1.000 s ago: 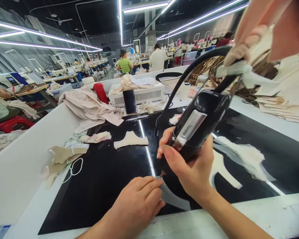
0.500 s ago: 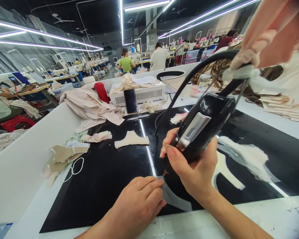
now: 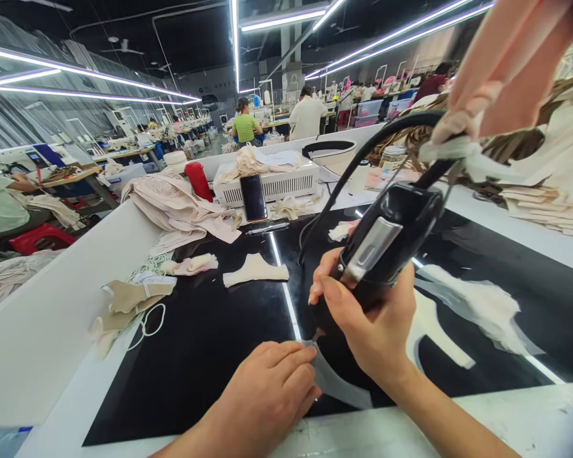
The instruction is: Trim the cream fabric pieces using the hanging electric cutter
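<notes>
My right hand [image 3: 372, 318] is closed around a black corded handheld tool [image 3: 391, 229] with a silver plate on its side. Its small copper-coloured tip points down beside a sheer translucent fabric piece [image 3: 339, 381] on the black mat [image 3: 195, 356]. The tip lies close to the fabric's upper end; I cannot tell whether they touch. My left hand [image 3: 277, 388] rests flat on the mat, fingertips pressing that end of the sheer piece. Pale pink cloth [image 3: 501, 76] is tied round the tool's top, where a thick black cable leaves it.
A cream shaped piece [image 3: 256, 270] lies ahead, with more cream and sheer pieces [image 3: 482, 305] to the right. Beige scraps [image 3: 134, 296] sit left. A phone [image 3: 253, 198] leans on a white vented box [image 3: 286, 182]. Fabric stacks [image 3: 549, 200] stand at right. People work at machines behind.
The view has shifted slightly. The tool's top and the tied pink cloth have swung a little to the left. My left hand stays on the sheer piece.
</notes>
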Demonstrator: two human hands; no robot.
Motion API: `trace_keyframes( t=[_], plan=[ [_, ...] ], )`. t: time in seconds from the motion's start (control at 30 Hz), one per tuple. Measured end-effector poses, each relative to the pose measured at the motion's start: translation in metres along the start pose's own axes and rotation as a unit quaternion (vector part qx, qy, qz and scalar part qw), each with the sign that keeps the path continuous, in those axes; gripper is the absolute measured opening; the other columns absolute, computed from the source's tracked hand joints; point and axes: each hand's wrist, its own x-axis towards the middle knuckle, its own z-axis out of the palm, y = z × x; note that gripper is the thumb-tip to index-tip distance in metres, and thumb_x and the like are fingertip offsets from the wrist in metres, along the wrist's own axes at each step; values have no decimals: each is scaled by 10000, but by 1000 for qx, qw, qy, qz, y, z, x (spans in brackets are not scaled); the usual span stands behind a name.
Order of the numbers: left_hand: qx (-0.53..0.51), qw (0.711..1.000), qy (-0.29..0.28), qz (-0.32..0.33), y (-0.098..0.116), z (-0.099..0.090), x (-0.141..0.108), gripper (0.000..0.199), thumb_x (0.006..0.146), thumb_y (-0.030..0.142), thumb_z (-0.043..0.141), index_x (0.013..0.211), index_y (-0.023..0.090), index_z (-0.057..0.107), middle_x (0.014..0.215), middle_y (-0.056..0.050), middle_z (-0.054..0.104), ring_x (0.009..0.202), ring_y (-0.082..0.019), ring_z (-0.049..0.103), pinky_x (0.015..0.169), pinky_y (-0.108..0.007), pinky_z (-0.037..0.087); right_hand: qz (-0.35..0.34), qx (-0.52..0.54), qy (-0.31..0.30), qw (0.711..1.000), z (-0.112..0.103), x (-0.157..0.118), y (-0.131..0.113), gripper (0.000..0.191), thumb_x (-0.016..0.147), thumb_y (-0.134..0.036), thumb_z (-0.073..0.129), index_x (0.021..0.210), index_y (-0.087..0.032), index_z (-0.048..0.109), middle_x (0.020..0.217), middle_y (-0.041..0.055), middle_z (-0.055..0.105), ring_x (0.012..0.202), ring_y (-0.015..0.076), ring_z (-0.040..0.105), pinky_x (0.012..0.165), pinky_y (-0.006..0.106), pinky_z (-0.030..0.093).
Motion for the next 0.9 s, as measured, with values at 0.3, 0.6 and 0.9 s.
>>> trace_keyframes(
  t=[0.3,0.6,0.9],
  plan=[
    [13,1000,6,3,1,3,-1,232,1095,261,456,947,164,606,1160,-25,760,1104,-156,707,871,-315,608,24,46,-9,999,4,-1,1,357,846,-225,760,1012,-293,451,769,-59,643,553,124,616,479,239,562],
    [5,1000,6,1,0,5,-2,242,1101,271,446,945,172,602,1149,-20,763,1112,-157,710,866,-318,606,26,-27,25,999,6,-2,1,306,852,-273,728,1013,-288,468,806,-49,607,573,133,598,493,279,558],
    [4,1000,19,6,1,4,-1,237,1103,267,445,959,165,603,1131,-16,768,1094,-160,721,868,-314,615,19,53,7,998,14,1,1,367,821,-177,746,1008,-291,451,789,-65,645,548,117,616,492,254,564]
  ],
)
